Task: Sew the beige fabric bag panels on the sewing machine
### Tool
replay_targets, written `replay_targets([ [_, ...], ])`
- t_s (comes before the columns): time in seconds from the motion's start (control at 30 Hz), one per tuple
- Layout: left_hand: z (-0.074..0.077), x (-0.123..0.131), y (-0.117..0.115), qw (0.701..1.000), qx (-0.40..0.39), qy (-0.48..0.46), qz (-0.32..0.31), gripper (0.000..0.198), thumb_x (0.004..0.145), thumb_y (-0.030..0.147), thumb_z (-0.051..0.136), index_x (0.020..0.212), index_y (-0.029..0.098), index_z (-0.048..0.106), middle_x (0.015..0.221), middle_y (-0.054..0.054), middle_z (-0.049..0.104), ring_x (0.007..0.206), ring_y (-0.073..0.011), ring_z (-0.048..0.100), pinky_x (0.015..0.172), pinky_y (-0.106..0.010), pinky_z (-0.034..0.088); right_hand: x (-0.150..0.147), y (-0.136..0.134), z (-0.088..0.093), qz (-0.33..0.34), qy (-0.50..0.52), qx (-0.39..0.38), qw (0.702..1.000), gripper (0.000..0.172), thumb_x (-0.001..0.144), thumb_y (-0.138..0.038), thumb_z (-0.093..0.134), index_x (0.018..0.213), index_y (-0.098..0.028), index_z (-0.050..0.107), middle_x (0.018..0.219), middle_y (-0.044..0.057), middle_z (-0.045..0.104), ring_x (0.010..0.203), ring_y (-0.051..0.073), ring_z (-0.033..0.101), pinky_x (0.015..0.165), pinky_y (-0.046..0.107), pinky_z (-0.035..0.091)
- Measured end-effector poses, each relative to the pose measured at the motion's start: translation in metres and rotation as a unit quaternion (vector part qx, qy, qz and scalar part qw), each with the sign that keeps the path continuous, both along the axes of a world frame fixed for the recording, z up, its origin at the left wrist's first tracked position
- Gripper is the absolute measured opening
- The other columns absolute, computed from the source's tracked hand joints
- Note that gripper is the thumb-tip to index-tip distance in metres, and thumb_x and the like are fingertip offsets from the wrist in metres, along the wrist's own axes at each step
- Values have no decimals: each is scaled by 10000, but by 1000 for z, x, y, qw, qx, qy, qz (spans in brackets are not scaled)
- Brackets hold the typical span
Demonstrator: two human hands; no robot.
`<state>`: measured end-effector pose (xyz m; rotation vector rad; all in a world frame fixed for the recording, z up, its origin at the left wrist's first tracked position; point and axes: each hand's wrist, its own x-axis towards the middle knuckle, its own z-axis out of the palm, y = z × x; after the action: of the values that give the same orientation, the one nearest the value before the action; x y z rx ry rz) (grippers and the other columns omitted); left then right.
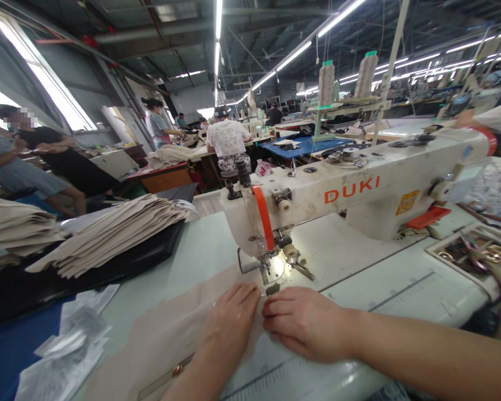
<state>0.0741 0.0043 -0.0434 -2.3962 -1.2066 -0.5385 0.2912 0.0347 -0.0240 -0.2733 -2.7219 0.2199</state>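
A beige fabric piece (167,317) lies on the pale sewing table, its edge reaching the needle area of a white sewing machine (350,184). My left hand (234,314) presses on this fabric just in front of the presser foot, fingers together and closed on its edge. Close beside it, my right hand (303,320) has its fingers curled and drawn together at the same edge; its fingertips are partly hidden. Below my left forearm a zipper with a brass-coloured pull (178,368) shows on the fabric. The machine's lamp lights the needle plate (275,268).
Stacked beige cut pieces (117,234) lie on black material at the left, near crumpled white pieces (70,340). A tray (476,256) with scissors and metal parts sits right. Thread cones (327,83) stand behind the machine. Other people work farther back.
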Motion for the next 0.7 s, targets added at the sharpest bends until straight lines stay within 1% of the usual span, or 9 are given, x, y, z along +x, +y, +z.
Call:
replay_targets([
  [0.2, -3, -1, 1, 999, -30, 14, 11, 359, 878, 1, 400, 1061, 172, 657, 1020, -66, 733, 952, -211, 679, 849, -354, 587, 1, 0, 1, 3, 8, -22, 1000, 234, 974, -198, 473, 1021, -138, 694, 1020, 106, 723, 1030, 209, 625, 966, 322, 479],
  [0.27, -1, 1, -2, 999, -40, 8, 21, 374, 872, -1, 393, 1059, 177, 664, 1025, -66, 737, 956, -208, 682, 843, -352, 590, 2, 2, 3, 11, 20, -39, 999, 239, 972, -181, 462, 1006, -136, 694, 1023, 101, 721, 1011, 197, 630, 967, 307, 477],
  [0.33, 3, 4, -6, 999, -50, -2, 18, 388, 876, 3, 387, 1074, 179, 671, 1048, -73, 740, 982, -209, 683, 860, -357, 587, 2, 3, 5, 6, 32, -55, 998, 240, 973, -168, 456, 984, -140, 694, 995, 89, 719, 968, 186, 632, 955, 294, 476],
  [0.43, 8, 8, -13, 998, -61, -24, 11, 355, 917, 52, 404, 1120, 154, 677, 1107, -104, 736, 1043, -225, 677, 907, -378, 578, 2, 7, 12, -57, 20, -60, 996, 195, 971, -192, 501, 967, -155, 692, 951, 76, 707, 924, 190, 620, 910, 304, 476],
  [0.53, 8, 7, -18, 997, -63, -49, 25, 314, 945, 135, 448, 1161, 127, 675, 1153, -121, 727, 1068, -241, 675, 922, -395, 583, -2, 11, 20, -119, -35, -42, 991, 141, 951, -230, 572, 973, -148, 685, 947, 83, 688, 924, 210, 605, 887, 332, 468],
  [0.6, 5, 5, -20, 996, -66, -56, 36, 317, 944, 165, 462, 1175, 132, 676, 1173, -115, 724, 1079, -244, 674, 926, -399, 587, -6, 14, 22, -131, -69, -20, 989, 163, 946, -257, 589, 1007, -138, 680, 958, 88, 676, 932, 225, 597, 883, 349, 467],
  [0.7, 2, 3, -20, 995, -71, -56, 48, 325, 941, 182, 467, 1183, 143, 680, 1190, -107, 721, 1094, -246, 673, 930, -402, 589, -11, 18, 22, -128, -98, 10, 987, 196, 961, -275, 568, 1026, -130, 684, 972, 91, 668, 951, 240, 589, 894, 361, 467],
])
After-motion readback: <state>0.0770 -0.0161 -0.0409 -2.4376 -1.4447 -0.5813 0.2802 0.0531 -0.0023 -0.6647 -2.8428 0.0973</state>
